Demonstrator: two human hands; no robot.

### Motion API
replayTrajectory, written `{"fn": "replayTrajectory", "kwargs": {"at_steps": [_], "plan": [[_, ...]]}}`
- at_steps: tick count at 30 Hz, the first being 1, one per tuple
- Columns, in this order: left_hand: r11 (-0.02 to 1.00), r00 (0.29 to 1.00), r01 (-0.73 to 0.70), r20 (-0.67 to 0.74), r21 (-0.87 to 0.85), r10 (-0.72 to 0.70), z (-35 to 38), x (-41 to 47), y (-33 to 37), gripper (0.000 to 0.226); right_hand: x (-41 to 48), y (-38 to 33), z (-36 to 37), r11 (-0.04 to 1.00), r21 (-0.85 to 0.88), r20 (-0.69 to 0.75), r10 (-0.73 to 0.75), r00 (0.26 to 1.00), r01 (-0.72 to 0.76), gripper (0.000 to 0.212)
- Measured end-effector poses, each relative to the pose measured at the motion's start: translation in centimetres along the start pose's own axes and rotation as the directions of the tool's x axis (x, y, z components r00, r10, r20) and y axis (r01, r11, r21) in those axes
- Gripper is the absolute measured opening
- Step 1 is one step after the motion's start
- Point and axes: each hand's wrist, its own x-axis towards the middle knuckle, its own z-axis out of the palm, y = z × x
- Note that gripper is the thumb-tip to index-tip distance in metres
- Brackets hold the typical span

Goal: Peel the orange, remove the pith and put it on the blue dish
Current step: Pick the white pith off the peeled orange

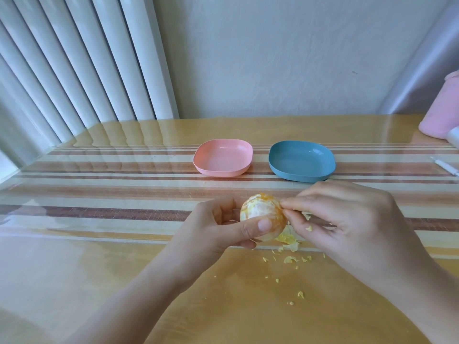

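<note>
- The left hand (213, 222) grips the orange (260, 211) just above the bench (99, 269). Its thumb is laid across the fruit's near face and its fingers are curled round the far side.
- The right hand (347, 219) comes in from the other side, with thumb and forefinger pinched tight against the orange's right flank. I can't make out how much they have hold of.
- The orange is bare of rind, pale and patchy, with white still clinging over the deeper orange flesh.
- A small yellowish fleck sticks to one of the right hand's fingers.
- Pith scraps (289, 240) lie in a little heap on the bench right under the fruit, and smaller crumbs trail off toward the near edge.
- Beyond the hands, well apart from the orange, sits the blue dish (301, 178) with nothing in it.
- The pink dish (223, 157) sits just to its left and is the same shape (a rounded square, shallow).
- The bench has a glossy, striped top.
- At the far right edge are a pink container (439, 115), cut off by the frame, and a thin white pen-like stick (444, 166).
- Vertical blinds (74, 58) hang behind on the left, with a plain wall (273, 58) beside them.
</note>
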Motion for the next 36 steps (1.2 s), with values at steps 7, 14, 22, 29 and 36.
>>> {"fn": "replayTrajectory", "kwargs": {"at_steps": [7, 14, 22, 29, 36], "plan": [[0.998, 0.999, 0.019, -0.049, 0.051, -0.017, 0.6, -0.1, -0.2, 0.049, -0.1, -0.7, 0.3, 0.99, -0.139, 0.005, 0.005, 1.0, -0.004, 0.015], [0.998, 1.0, 0.017, -0.027, 0.056, -0.015, 0.5, -0.1, -0.1, 0.046, 0.0, -0.9, 0.4, 0.992, -0.122, -0.02, 0.027, 0.999, -0.029, 0.016], [0.998, 1.0, -0.01, 0.004, 0.059, 0.01, 0.2, -0.1, 0.0, 0.042, 0.3, -1.2, 0.2, 0.995, -0.029, -0.039, 0.094, 0.995, -0.095, 0.013], [0.998, 1.0, -0.02, 0.001, 0.063, 0.02, 0.0, -0.1, 0.0, 0.041, 0.3, -1.3, 0.2, 0.993, -0.002, -0.039, 0.114, 0.993, -0.114, 0.012], [0.997, 1.0, 0.0, -0.005, 0.082, 0.0, 0.0, -0.2, 0.0, 0.046, 0.3, -1.3, 0.2, 0.995, -0.01, -0.061, 0.101, 0.993, -0.102, 0.012]]}}
